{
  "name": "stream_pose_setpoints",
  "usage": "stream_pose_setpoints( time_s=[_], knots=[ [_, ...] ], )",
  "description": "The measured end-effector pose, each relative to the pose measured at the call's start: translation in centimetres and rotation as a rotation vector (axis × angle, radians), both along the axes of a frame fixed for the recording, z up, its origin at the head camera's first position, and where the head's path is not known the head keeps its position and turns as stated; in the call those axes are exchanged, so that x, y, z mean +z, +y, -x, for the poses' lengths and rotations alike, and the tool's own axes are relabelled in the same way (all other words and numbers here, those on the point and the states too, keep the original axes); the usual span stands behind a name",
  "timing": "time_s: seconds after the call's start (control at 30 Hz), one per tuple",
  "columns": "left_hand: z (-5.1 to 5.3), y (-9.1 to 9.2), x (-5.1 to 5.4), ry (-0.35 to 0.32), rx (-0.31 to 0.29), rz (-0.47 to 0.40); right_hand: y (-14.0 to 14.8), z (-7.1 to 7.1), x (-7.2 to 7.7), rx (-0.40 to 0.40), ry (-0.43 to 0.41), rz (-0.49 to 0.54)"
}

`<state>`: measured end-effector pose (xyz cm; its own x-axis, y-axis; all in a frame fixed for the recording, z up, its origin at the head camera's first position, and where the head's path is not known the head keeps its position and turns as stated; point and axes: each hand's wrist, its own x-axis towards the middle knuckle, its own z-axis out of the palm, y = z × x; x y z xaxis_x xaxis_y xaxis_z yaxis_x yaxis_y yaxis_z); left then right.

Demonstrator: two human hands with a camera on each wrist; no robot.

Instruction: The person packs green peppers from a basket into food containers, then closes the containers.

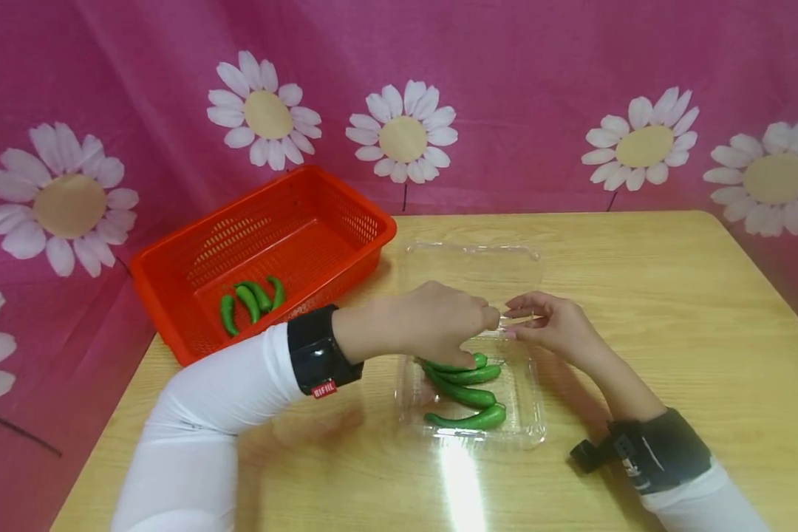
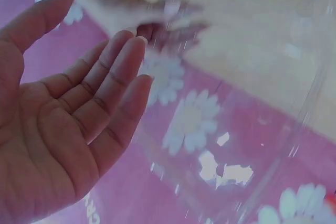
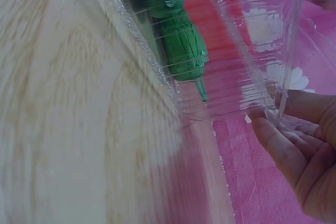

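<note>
Several green chili peppers (image 1: 471, 420) lie in the near half of a clear plastic clamshell box (image 1: 522, 403). Its lid (image 1: 468, 270) is laid back toward the far side of the table. My right hand (image 1: 558, 329) pinches the box's edge at its right side near the fold; in the right wrist view thumb and fingers (image 3: 273, 137) close on a clear corner. Above the middle of the box is my left hand (image 1: 439, 319). Its fingers (image 2: 113, 85) extend, slightly bent, with nothing in the palm, near the clear plastic.
A red perforated basket (image 1: 372, 225) stands at the back left with several green chili peppers (image 1: 247, 301) inside. Everything rests on a wooden table (image 1: 645, 295). A pink cloth with white daisies (image 1: 519, 111) hangs behind it.
</note>
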<state>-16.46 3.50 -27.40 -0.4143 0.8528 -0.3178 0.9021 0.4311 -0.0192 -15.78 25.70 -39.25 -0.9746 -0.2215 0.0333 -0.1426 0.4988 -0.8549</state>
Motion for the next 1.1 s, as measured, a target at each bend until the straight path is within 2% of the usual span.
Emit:
stream_pose_setpoints(
  time_s=[0.13,0.23,0.37,0.5,0.67,0.83,0.97,1.1],
  knots=[
    [1.2,-0.7,2.4,-0.028,0.057,-0.090,-0.1,0.0,0.1,0.003,-0.018,0.004],
    [2.2,-1.6,3.8,-0.074,0.108,-0.163,0.0,0.0,0.1,0.001,-0.021,-0.008],
    [3.3,-3.2,4.7,-0.126,0.173,-0.234,0.2,-0.1,0.0,-0.006,-0.010,-0.028],
    [4.5,-5.3,4.7,-0.150,0.278,-0.267,0.3,-0.2,-0.2,-0.011,0.008,-0.048],
    [6.4,-9.0,4.4,-0.149,0.426,-0.307,0.3,-0.2,-0.3,-0.006,0.014,-0.053],
    [7.9,-13.5,3.2,-0.176,0.554,-0.338,0.3,0.0,-0.3,0.000,0.014,-0.054],
    [8.8,-17.0,2.2,-0.217,0.641,-0.344,0.3,0.0,-0.1,0.006,0.012,-0.048],
    [9.2,-19.4,2.4,-0.255,0.719,-0.369,0.2,0.2,-0.1,0.004,0.001,-0.046]
  ],
)
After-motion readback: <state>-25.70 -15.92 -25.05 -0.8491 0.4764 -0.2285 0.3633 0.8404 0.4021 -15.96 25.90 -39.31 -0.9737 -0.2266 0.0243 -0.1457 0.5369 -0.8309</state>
